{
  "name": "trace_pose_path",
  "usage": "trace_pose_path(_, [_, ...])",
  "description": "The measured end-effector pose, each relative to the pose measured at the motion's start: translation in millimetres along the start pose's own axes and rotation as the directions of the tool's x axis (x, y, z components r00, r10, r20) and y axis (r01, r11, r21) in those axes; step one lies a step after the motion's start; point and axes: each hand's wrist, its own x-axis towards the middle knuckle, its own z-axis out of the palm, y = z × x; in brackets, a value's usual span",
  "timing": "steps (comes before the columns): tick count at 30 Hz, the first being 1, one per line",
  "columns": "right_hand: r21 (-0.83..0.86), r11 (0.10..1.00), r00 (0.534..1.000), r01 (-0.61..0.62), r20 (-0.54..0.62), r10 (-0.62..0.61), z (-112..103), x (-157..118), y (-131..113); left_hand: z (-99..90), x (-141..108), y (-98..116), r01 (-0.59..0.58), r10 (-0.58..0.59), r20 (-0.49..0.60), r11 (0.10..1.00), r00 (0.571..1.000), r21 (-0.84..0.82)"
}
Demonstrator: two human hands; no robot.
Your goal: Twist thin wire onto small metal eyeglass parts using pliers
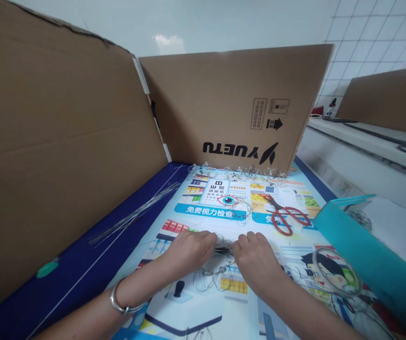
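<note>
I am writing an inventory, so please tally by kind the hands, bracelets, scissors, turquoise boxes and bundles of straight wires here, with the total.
Left hand and right hand: 2
Metal bracelet: 1
Red-handled scissors: 1
Turquoise box: 1
Bundle of straight wires: 1
Total: 6, leaving out the loose thin wires, too tangled to count

Room light: cool, diffuse, middling. Glare: one white patch, glossy wall (203, 23). Shade: left cardboard panel (64, 108), dull; printed panel (238, 94), darkened toward the seam. Detail: thin wire (220, 269) soft, indistinct. Edges: wide-angle stretching, lower right corner dark.
</note>
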Motion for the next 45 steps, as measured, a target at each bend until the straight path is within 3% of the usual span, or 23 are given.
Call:
trace_pose_path(15, [0.096,0.988,0.975,-0.124,0.197,0.103,-22,11,10,-4.2,2,0,-0.043,0.044,-0.053,0.999,0.998,0.023])
trace_pose_path(28, [0.047,0.994,0.98,-0.096,0.177,0.086,-23,17,3,-6.3,5,0,0.033,-0.031,0.019,0.995,0.999,-0.099])
trace_pose_path(45, [0.011,0.997,0.98,-0.077,0.184,0.074,-17,18,-1,-1.0,-1,-1,0.095,-0.094,0.015,0.977,0.995,-0.193])
